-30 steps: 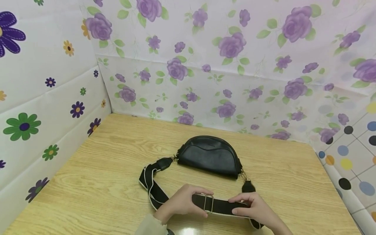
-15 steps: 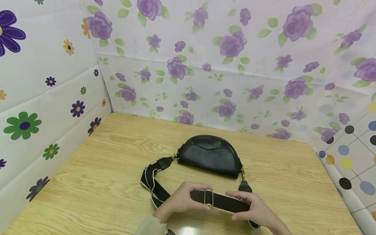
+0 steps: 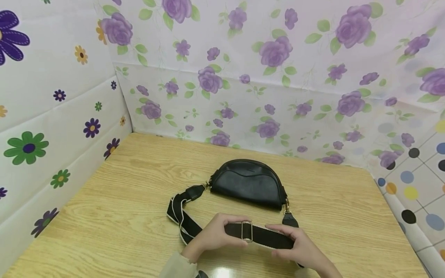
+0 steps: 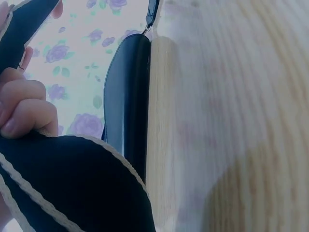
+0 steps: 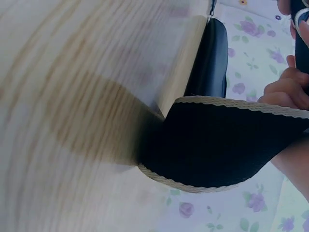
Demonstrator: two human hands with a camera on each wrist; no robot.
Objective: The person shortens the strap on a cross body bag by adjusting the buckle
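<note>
A black half-moon shoulder bag lies on the wooden table, its wide black strap with pale edging looped toward the person. My left hand grips the strap just left of a metal slide buckle, thumb below and fingers above. To the right of the buckle, my right hand holds the same strap between thumb and fingers. The stretch between both hands is flat and taut. In the left wrist view, curled fingers show above a strap fold; the right wrist view shows a hanging strap loop.
The wood-grain table is bounded by a purple-rose sheet at the back and a daisy-print sheet on the left. A dotted sheet borders the right side. The strap's left part lies twisted on the table.
Both hands have lifted slightly away from the person with the strap and buckle. The strap's right end tab has shifted a little left, and the bag stays in place.
</note>
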